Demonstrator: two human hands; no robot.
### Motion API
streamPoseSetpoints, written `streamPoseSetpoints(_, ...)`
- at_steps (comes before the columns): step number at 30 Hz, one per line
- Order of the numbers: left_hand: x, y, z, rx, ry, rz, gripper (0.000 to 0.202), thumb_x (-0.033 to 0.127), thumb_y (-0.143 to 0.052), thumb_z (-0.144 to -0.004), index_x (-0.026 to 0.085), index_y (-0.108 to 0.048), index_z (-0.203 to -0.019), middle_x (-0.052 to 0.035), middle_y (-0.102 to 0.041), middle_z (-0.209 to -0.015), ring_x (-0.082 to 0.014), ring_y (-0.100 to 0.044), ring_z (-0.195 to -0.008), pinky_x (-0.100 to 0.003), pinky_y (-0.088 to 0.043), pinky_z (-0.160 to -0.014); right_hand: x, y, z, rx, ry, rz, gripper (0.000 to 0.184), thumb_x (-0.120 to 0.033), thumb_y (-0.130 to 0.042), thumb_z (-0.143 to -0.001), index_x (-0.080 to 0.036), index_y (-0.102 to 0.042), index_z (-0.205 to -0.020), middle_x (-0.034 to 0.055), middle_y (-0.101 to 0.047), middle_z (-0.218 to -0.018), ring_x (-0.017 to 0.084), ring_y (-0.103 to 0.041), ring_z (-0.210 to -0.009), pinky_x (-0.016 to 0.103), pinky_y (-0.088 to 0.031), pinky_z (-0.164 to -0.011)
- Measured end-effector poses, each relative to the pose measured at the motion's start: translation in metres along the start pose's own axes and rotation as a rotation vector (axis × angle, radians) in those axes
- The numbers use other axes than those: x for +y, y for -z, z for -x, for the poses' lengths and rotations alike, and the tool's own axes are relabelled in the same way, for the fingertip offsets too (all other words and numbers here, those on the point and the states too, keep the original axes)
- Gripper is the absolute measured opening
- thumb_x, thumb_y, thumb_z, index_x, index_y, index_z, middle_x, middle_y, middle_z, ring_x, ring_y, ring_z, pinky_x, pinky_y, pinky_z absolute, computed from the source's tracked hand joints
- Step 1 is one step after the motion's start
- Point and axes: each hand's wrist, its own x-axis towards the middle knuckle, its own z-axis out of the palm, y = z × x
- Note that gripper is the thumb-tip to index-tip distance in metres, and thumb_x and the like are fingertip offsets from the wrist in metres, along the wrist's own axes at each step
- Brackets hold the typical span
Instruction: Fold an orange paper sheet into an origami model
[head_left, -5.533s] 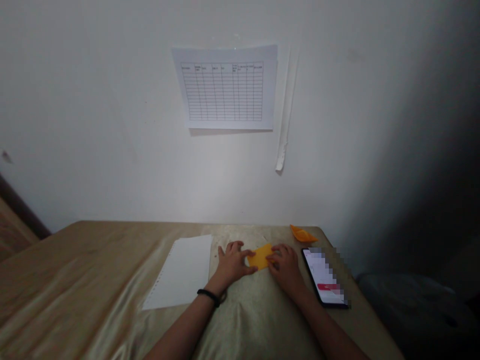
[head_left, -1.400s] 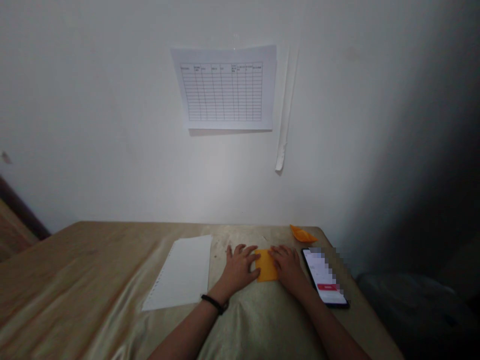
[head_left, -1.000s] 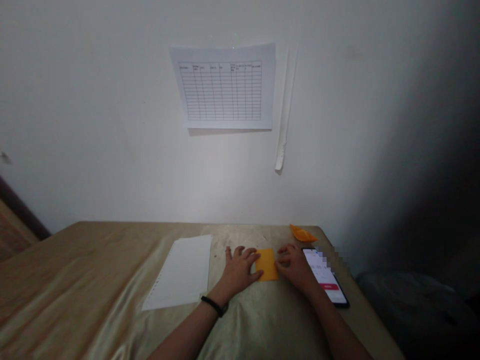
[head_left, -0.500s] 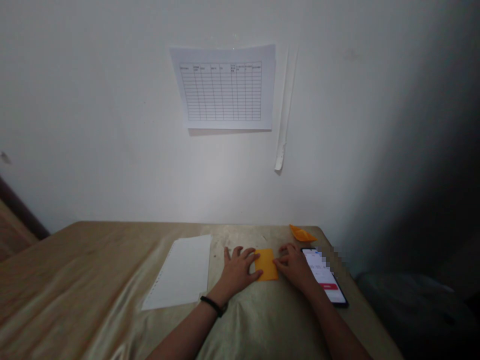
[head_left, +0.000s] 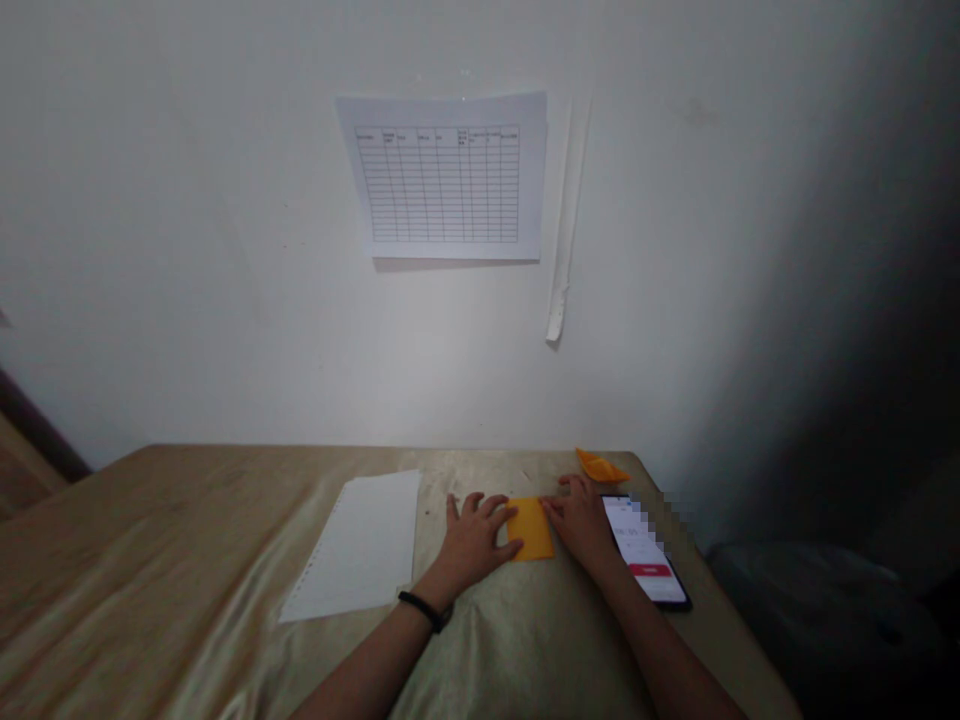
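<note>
A folded square of orange paper (head_left: 531,529) lies flat on the cloth-covered table between my hands. My left hand (head_left: 476,532) rests at its left side with the fingers spread, and the thumb and fingertips touch the paper's left edge. At the upper right corner of the paper is my right hand (head_left: 582,520), its fingers bent and the fingertips on or beside the edge; whether they pinch it is too small to tell. Behind the right hand sits an orange folded paper boat (head_left: 601,467). A black band circles my left wrist.
White sheets of paper with punched holes (head_left: 360,550) lie left of my left hand. A lit phone (head_left: 646,553) rests close to my right wrist. The table's cloth (head_left: 187,560) has wrinkles on the left. On the wall hangs a printed table sheet (head_left: 450,180).
My right hand has slid a little away from me along the right edge of the orange paper, up to its far corner. The left hand stays in place.
</note>
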Motion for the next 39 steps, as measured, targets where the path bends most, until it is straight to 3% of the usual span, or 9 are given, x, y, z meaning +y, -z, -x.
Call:
streamPoseSetpoints(8,0.001,0.001,0.0,-0.005,0.018,-0.014,0.053,0.06,-0.063,-0.084,0.041,-0.057,-0.134,-0.0009,-0.054,-0.144,-0.0391,-0.037,-0.135,-0.076,-0.004,-0.111,0.001,-0.007,0.005,0.038,0.056,0.011,0.028,-0.034,-0.054,-0.095,-0.033,-0.071,-0.116,0.0083,-0.053,-0.134,0.029,-0.04,-0.13,0.041,-0.034,-0.106)
streamPoseSetpoints(16,0.001,0.001,0.001,0.001,0.003,0.012,0.05,0.061,-0.062,-0.085,0.047,-0.056,-0.133,0.0016,-0.055,-0.143,-0.0395,-0.037,-0.134,-0.078,0.0,-0.109,-0.001,-0.005,0.007,0.049,0.081,-0.101,0.02,-0.022,-0.053,-0.09,-0.022,-0.074,-0.093,0.0098,-0.06,-0.119,0.024,-0.05,-0.117,0.033,-0.04,-0.1)
streamPoseSetpoints(26,0.001,-0.001,0.0,-0.001,0.014,0.014,0.051,0.06,-0.063,-0.084,0.046,-0.057,-0.133,0.0009,-0.055,-0.143,-0.0394,-0.037,-0.134,-0.078,0.003,-0.109,0.004,0.0,0.009,-0.034,0.116,-0.089,0.017,-0.025,-0.06,-0.088,-0.025,-0.076,-0.091,0.0085,-0.059,-0.12,0.026,-0.048,-0.121,0.035,-0.038,-0.103)
streamPoseSetpoints(39,-0.001,-0.002,0.001,0.016,0.004,0.019,0.052,0.061,-0.063,-0.084,0.046,-0.056,-0.134,0.0,-0.055,-0.142,-0.0399,-0.037,-0.133,-0.079,0.002,-0.108,0.013,0.013,0.017,-0.133,0.165,-0.217,0.014,-0.015,-0.072,-0.073,-0.027,-0.078,-0.076,0.0054,-0.061,-0.108,0.022,-0.05,-0.111,0.031,-0.04,-0.099)
